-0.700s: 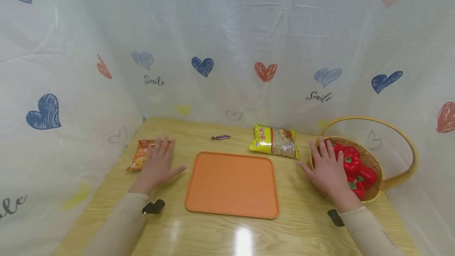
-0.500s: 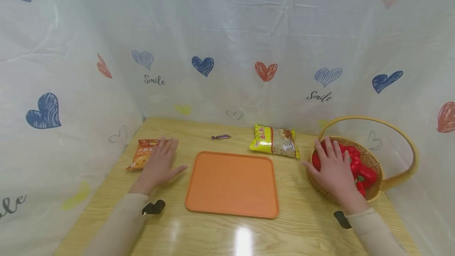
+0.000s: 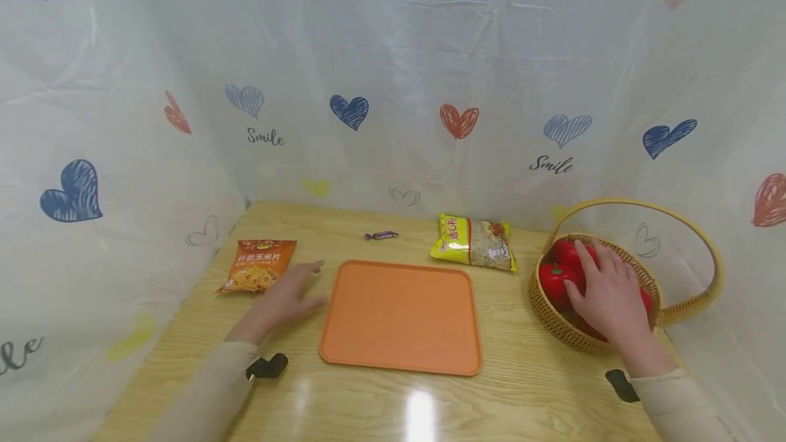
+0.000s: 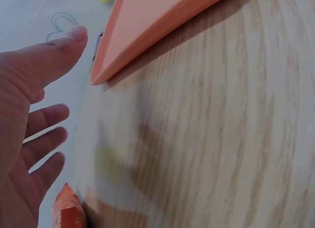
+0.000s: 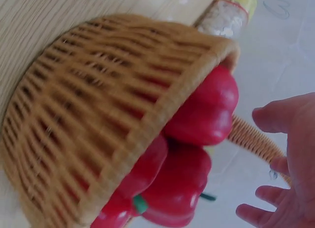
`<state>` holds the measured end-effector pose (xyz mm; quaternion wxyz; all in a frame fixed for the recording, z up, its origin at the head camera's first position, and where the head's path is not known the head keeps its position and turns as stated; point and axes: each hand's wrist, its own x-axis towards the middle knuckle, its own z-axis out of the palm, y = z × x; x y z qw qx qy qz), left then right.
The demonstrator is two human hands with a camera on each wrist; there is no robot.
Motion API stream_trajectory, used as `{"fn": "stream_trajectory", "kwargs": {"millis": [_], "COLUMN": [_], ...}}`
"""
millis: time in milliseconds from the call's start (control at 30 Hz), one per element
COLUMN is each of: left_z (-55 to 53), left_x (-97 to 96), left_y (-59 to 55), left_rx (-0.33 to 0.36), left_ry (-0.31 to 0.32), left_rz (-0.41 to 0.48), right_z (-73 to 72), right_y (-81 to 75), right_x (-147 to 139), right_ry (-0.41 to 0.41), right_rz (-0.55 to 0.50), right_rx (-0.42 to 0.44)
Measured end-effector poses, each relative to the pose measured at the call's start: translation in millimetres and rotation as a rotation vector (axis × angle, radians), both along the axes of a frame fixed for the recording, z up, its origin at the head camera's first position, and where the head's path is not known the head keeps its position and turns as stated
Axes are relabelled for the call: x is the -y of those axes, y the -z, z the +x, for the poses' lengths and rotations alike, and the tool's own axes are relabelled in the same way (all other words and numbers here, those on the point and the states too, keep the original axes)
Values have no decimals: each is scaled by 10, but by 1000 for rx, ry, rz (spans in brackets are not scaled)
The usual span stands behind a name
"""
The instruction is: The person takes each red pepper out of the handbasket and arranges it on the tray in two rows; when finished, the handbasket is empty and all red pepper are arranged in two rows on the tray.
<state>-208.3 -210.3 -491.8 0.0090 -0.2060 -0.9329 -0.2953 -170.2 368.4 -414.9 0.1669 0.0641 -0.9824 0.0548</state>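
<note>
My right hand (image 3: 610, 295) hovers above the wicker basket (image 3: 555, 322) at the table's right, fingers spread and slightly bent. Several red bell peppers (image 3: 555, 285) fill the basket. In the right wrist view a gap shows between my fingers and the nearest pepper (image 5: 209, 110). My left hand (image 3: 284, 300) is held over the table between the orange snack bag (image 3: 258, 264) and the orange tray (image 3: 402, 319). Its thumb points toward the tray's left edge, and its relaxed fingers hold nothing in the left wrist view.
A yellow bag of pasta (image 3: 475, 244) lies at the back, left of the basket. Behind the tray is a small purple-wrapped candy (image 3: 381, 235). The basket's tall handle (image 3: 706, 258) arches to the right. A white curtain printed with hearts (image 3: 393, 87) encloses the table (image 3: 344, 401).
My right hand has moved right, from the basket's left rim to over the peppers. My left hand has turned and drawn back from the snack bag, uncovering its front.
</note>
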Motion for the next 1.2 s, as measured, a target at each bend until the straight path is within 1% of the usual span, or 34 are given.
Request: {"fn": "stream_trajectory", "kwargs": {"millis": [167, 200, 267, 367, 533, 700, 900, 1100, 1200], "left_z": [43, 52, 67, 84, 86, 82, 76, 44, 31], "left_x": [-13, -14, -12, -10, 4, 24, 25, 32, 43], "left_y": [113, 126, 144, 155, 186, 233, 253, 281, 300], "left_rx": [84, 101, 110, 138, 172, 190, 217, 204, 198], "left_ry": [4, -3, 1, -1, 16, 38, 67, 130, 150], "left_rz": [66, 70, 69, 53, 60, 74, 103, 80, 69], "right_z": [-8, -11, -21, -32, -37, -44, -53, -69, -76], "right_y": [28, 37, 56, 81, 94, 116, 140, 137, 134], "right_x": [-156, -187, -245, -327, -416, -475, -500, -494, -484], "right_ry": [17, 20, 25, 32, 25, 25, 43, 79, 90], "right_rz": [-18, -24, -39, -77, -139, -173, -195, -190, -176], "right_rx": [-11, -14, -13, 8, 38, 58, 100, 170, 186]}}
